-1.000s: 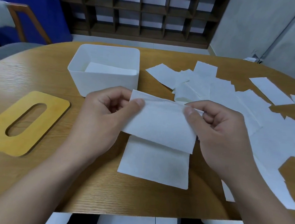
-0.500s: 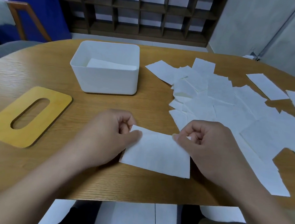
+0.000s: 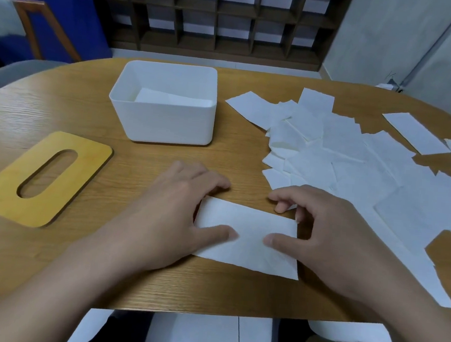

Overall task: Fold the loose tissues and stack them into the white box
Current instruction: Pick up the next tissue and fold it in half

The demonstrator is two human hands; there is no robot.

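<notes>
Early in the task, judging by counts. Folded tissue (image 3: 248, 238) flat on wooden table (image 3: 61, 107), directly under both hands, pressed down. Left hand (image 3: 172, 209) spread, fingers mostly straight, thumb lying on the tissue's near-left part, fingertips past its far-left corner; open palm-down, pressing, not gripping. Right hand (image 3: 331, 229) also palm-down, thumb flat on the tissue's right half, index and middle fingers bent down at the far-right corner; looks like pressing the crease rather than pinching, fingers not wrapped round anything.

White box (image 3: 163, 124) beyond the left hand, well apart from it, open top. Inside, a stacked tissue layer (image 3: 170, 99) visible, low in the box; exact count not readable, looks like few. Box mostly unfilled.

Loose tissues (image 3: 356, 157) in a big overlapping spread beyond and to the outer side of the right hand, nearest sheets just beside its fingers. Many sheets, unfolded, not yet handled. A few separate sheets farther out toward the table's far right edge.

Yellow wooden lid (image 3: 41, 179) with oval slot lying flat to the outer side of the left hand, apart from box, not fitted.

Done: small stack in box, one more sheet folded and being flattened. Left: move this one to the box, then most of the pile.
</notes>
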